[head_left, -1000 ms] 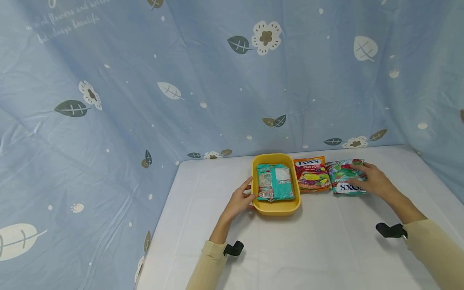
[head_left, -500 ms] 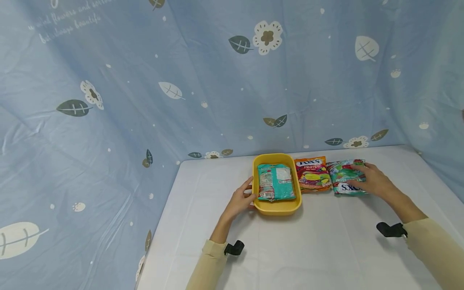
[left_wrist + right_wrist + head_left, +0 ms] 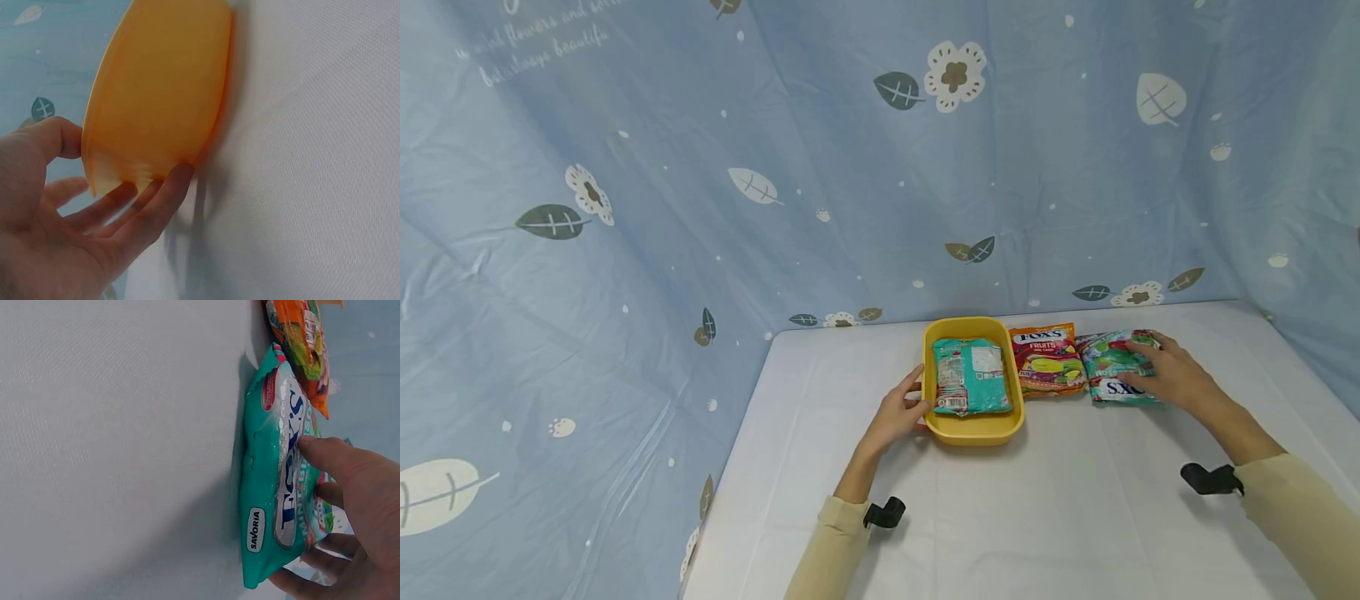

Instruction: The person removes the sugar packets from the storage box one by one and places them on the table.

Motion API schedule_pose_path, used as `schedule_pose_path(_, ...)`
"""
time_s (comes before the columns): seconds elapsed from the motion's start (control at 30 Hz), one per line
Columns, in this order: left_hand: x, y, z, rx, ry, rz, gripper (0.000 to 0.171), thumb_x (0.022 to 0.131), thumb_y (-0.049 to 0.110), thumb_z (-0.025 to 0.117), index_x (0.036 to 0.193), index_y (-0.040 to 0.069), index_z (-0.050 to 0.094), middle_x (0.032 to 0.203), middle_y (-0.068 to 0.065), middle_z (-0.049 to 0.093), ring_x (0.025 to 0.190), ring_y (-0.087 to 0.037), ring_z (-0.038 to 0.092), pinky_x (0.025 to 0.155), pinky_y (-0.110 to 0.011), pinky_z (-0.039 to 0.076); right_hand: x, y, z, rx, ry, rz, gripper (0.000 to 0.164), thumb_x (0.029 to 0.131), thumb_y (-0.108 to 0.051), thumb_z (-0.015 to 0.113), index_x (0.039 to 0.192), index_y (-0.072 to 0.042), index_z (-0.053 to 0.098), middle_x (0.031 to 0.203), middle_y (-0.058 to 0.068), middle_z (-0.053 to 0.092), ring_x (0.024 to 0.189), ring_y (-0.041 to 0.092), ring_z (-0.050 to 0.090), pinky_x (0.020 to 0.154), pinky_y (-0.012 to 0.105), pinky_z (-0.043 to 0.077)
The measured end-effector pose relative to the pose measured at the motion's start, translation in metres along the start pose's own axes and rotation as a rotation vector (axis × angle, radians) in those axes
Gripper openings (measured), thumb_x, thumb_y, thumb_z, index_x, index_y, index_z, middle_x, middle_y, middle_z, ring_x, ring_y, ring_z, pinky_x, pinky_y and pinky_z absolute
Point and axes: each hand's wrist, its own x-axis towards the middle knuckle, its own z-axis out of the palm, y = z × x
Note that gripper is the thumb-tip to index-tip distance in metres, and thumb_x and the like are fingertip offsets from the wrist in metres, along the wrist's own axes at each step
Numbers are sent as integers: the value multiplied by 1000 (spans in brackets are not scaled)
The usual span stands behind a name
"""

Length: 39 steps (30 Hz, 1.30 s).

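My left hand (image 3: pixel 895 421) holds the near left side of a yellow plastic bin (image 3: pixel 973 432). In the left wrist view the thumb (image 3: pixel 65 134) is bent at the rim, while the fingertips lie against the outer wall. A teal candy bag (image 3: pixel 972 379) lies inside the bin, printed back upward. On the right, my right hand (image 3: pixel 1176 375) spans a teal Fox's mint candy bag (image 3: pixel 1116 367) lying on the table. The right wrist view shows the thumb (image 3: pixel 322 450) on its printed face and the fingers around its edge; some fingertips are hidden.
An orange Fox's fruit candy bag (image 3: pixel 1047 362) lies between the bin and the mint bag. The white-clothed table (image 3: pixel 1037 517) ends at a blue patterned curtain (image 3: pixel 850 208) behind and to the left. Each wrist wears a black camera mount (image 3: pixel 885 513).
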Motion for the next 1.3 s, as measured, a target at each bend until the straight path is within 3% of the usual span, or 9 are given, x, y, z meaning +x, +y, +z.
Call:
schedule_pose_path(0.23,1,-1,0,16,0,-6,69,94,17,59,155,30,29,141,-15,50,116,-30,64,69,-34,64,-2,-2,-3,-38,-34,1,79,89,-44,66,143,7,38,144,46,17,125,69,26,95,80,33)
schedule_pose_path(0.4,1,-1,0,12,6,-6,69,94,16,60,154,34,29,140,-14,51,117,-31,64,70,-38,64,-4,-2,-4,-57,-33,-12,74,90,-40,66,142,5,39,144,46,18,123,70,28,93,81,35)
schedule_pose_path(0.8,-5,14,1,-12,2,-27,70,94,5,57,156,19,28,140,-23,48,117,-39,61,77,-53,61,-3,-3,-10,-67,13,-40,73,88,-39,68,141,4,42,141,43,27,121,66,35,91,80,38)
schedule_pose_path(1.1,-2,2,1,-17,10,-3,70,94,15,61,154,34,30,140,-15,51,115,-33,64,72,-45,63,-4,-8,-13,-72,34,-72,67,89,-33,68,138,6,44,140,42,32,122,62,36,91,79,38)
schedule_pose_path(1.3,-1,1,1,-5,5,-2,69,94,17,61,154,34,30,140,-15,51,115,-31,64,70,-40,64,-4,-18,-16,-70,56,-75,62,89,-28,69,137,5,47,139,40,34,123,61,35,94,78,36)
